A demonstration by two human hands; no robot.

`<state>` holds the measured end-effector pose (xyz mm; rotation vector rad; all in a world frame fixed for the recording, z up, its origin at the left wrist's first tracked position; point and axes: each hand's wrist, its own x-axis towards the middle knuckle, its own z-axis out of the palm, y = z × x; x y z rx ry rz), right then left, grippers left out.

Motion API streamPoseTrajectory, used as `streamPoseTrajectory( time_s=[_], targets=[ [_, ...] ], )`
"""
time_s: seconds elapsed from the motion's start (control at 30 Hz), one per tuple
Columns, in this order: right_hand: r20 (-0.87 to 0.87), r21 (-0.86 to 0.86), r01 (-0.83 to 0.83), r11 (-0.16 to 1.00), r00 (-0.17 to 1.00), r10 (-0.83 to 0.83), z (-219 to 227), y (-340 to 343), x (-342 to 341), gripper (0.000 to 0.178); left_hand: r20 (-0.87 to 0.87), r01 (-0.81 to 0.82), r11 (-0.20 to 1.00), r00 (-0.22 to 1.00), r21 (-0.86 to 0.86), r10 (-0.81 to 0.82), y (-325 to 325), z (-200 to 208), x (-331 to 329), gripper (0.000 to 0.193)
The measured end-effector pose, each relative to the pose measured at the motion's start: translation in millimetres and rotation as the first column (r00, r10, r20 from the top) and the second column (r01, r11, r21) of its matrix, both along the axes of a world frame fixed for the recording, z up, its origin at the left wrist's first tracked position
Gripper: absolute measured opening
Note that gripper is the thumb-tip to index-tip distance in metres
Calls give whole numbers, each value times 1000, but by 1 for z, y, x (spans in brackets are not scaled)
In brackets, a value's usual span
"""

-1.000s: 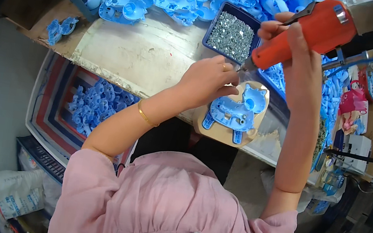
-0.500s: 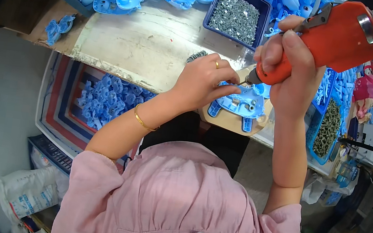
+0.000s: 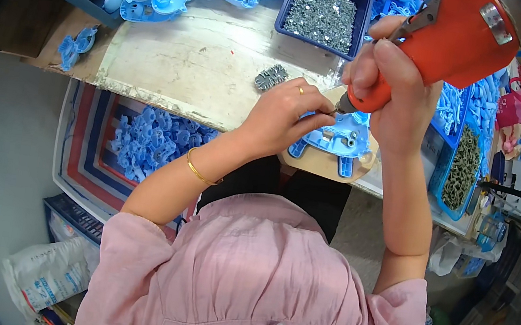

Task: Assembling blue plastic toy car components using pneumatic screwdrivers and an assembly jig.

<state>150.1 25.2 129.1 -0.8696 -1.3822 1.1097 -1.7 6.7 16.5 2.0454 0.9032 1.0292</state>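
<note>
My right hand (image 3: pixel 402 92) grips a red electric screwdriver (image 3: pixel 457 44), tilted so its dark nose points down and left. That nose meets the fingertips of my left hand (image 3: pixel 285 114), whose thumb and forefinger pinch together over a blue plastic shell part (image 3: pixel 343 142). What they hold, if anything, is hidden. The shell part lies hollow side up, with small metal pieces in it, on a tan board (image 3: pixel 322 165) at the table's near edge. A small heap of metal screws (image 3: pixel 272 77) sits just beyond my left hand.
A dark blue bin (image 3: pixel 282 19) of small metal pieces stands at the back. Blue shells (image 3: pixel 157 1) crowd the far edge. To the right is a light blue basket (image 3: pixel 436 186) of dark greenish pieces. More blue parts (image 3: pixel 158 142) fill a striped-lined container below left.
The view has shifted a little, so the table's far things sit further left and higher. More of the screw heap shows beside my left hand. Both hands keep their grip at the shell part.
</note>
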Motion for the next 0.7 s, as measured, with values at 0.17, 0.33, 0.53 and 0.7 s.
streamPoseTrajectory(
  time_s=[0.17,0.33,0.53,0.7],
  targets=[
    [12,-27,-10,1000,1000,10,-16,-5,1,21,-115,-94,986,987,140,110,-4,-1,-6,51],
    [3,-79,67,995,998,-67,-30,-7,-4,20,-197,-117,982,969,150,146,-8,-8,-7,71],
    [3,-63,68,996,998,-68,-39,-5,-5,19,-213,-104,988,969,117,127,-8,-12,-2,67],
    [-10,-18,87,996,996,-88,-38,-5,-7,20,-203,-113,987,970,114,135,-9,-12,-1,63]
  ],
)
